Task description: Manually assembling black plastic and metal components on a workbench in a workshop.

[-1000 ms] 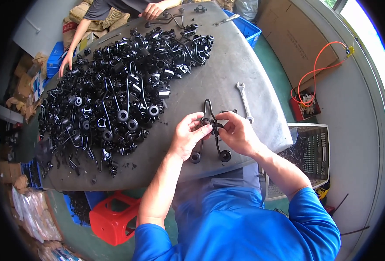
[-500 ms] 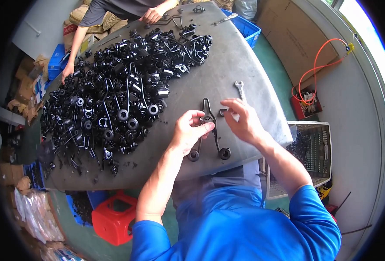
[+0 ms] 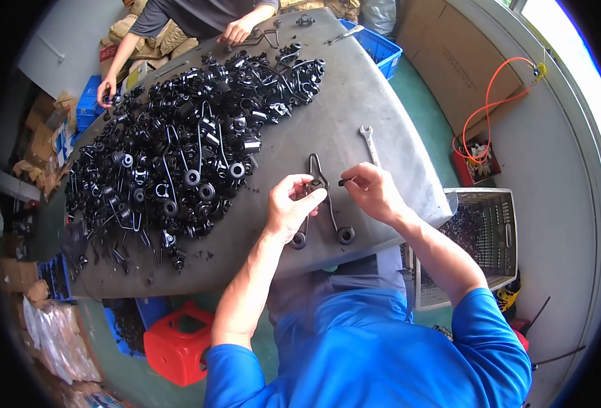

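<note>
My left hand [image 3: 293,204] is closed on a black bent-wire bracket [image 3: 332,214], thumb and fingers at a small clamp piece in its middle. The bracket's narrow loop points away from me, and its two legs end in round black rings near the table's front edge. To the right, my right hand [image 3: 374,194] pinches a small dark part [image 3: 343,182], held just apart from the bracket. Its exact kind is too small to make out. An open-end wrench [image 3: 369,145] lies on the table beyond my right hand.
A large heap of black brackets and clamps [image 3: 191,136] covers the left of the grey table [image 3: 382,109]. Across it, a co-worker's hands [image 3: 236,32] handle similar parts. A crate [image 3: 501,238] stands at the right, a red stool [image 3: 176,347] below left, a blue bin [image 3: 390,62] behind.
My right hand's fingers have closed on the small dark part beside the bracket. My left hand keeps its hold. The co-worker's other hand has lifted a dark piece from the heap's edge.
</note>
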Demonstrator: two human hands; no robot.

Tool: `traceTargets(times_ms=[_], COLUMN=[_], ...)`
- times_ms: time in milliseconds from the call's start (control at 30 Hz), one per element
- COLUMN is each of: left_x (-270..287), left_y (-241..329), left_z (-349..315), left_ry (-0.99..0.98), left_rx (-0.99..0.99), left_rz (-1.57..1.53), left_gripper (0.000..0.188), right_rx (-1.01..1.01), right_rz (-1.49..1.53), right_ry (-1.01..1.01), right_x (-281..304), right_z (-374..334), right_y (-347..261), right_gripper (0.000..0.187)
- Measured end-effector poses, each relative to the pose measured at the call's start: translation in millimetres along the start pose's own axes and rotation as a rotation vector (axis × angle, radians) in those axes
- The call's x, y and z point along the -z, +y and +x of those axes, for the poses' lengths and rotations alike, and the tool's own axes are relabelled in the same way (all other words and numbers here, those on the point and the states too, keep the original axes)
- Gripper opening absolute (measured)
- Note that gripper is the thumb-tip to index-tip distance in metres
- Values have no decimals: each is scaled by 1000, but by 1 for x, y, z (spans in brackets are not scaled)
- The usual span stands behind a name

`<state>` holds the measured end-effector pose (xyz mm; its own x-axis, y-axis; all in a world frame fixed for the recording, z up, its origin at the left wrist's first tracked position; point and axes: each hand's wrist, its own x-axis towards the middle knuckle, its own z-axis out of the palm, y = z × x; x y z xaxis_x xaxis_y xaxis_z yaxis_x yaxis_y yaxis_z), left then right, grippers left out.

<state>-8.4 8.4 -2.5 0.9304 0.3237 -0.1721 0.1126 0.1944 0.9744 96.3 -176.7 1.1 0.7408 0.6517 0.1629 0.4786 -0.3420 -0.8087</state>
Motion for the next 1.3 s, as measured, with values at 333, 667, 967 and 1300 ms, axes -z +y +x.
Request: traceTargets(times_ms=[333, 667, 967, 1300], left_x=[-3, 0, 11, 11], left_y=[-2, 2, 11, 7], left_z=[-3, -3, 0, 2], left_ry=[0, -21, -115, -150], left_rx=[-45, 68, 185, 131], left_rz=[47, 5, -65, -10], left_gripper=[37, 36, 31, 26], right_rx=[-173, -43, 59, 0], right_rz=[684, 544, 363, 574], right_ry=[175, 301, 166, 164], right_x=[-45, -53, -43, -49], right_z=[-27, -28, -41, -39], right_y=[-5, 2, -5, -2], right_gripper=[17, 19, 27, 29])
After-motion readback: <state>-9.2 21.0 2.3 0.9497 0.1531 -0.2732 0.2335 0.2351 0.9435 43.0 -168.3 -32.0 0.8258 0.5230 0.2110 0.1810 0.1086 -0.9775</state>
